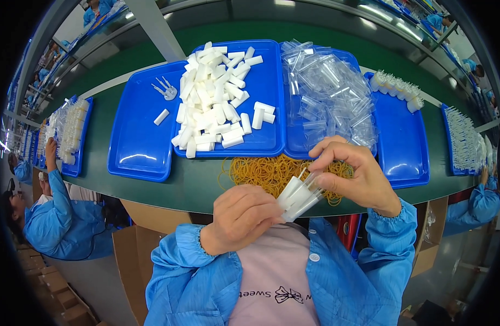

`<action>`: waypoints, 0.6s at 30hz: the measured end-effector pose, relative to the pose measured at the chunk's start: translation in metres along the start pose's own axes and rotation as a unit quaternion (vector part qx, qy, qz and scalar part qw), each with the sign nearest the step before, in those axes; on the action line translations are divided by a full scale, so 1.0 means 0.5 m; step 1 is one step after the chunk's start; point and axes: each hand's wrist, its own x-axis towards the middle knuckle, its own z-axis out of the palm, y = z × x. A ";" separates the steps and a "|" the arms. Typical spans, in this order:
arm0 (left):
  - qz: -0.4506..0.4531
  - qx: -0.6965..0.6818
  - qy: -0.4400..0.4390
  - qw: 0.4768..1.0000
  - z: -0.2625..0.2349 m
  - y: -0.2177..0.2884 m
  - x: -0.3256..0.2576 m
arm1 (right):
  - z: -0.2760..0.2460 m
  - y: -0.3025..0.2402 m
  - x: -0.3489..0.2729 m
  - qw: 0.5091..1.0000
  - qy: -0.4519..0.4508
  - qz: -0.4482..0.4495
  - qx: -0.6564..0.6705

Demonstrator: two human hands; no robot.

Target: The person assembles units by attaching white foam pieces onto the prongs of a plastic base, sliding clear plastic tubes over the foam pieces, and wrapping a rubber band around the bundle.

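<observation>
In front of my chest, both hands are at a clear plastic sleeve [311,202] with a white piece [293,191] that looks to be at least partly inside it. A thin pale prong sticks up from the white piece. My left hand [243,214] is closed round the lower left end, its fingertips partly hidden. With thumb and fingers, my right hand [358,173] pinches the sleeve's upper right end. Just beyond them lies a heap of yellow-brown rubber bands [263,173] on the green table [198,187].
A blue tray [263,138] holds a pile of white blocks [209,106]. Clear sleeves [331,89] fill the tray beside it. The left tray [138,149] has a pronged white part [165,88]; the right tray [405,157] holds a row of bristly white pieces [396,87]. Co-workers [67,217] sit at both sides.
</observation>
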 end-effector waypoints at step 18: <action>0.019 0.051 0.042 0.998 0.003 0.015 0.001 | 0.036 0.010 -0.019 0.998 -0.032 0.024 0.039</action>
